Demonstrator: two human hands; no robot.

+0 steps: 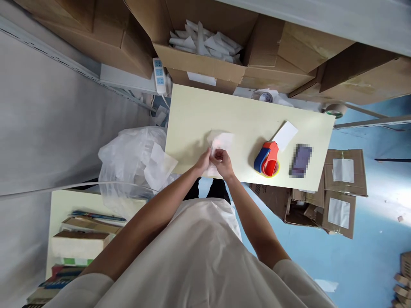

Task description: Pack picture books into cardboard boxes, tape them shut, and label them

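My left hand (203,162) and my right hand (224,164) meet over the near edge of a pale table (247,115). Between them lies a thin white wrapping sheet (223,137), with a faint pinkish patch showing on it. Fingers of both hands are closed and pinch the sheet near its middle. Whatever it may enclose is too small to make out. To the right of my hands sits a red and blue tape dispenser (270,159) with a yellow-edged roll. A white card or flat box (285,135) lies just behind the dispenser.
A pixelated phone (301,160) lies at the table's right. Behind the table stands an open carton (199,60) holding several white wrapped pieces. A power strip (159,77) hangs at the back left. A plastic bag (128,154) bulges at the left edge; cartons (343,171) stand right.
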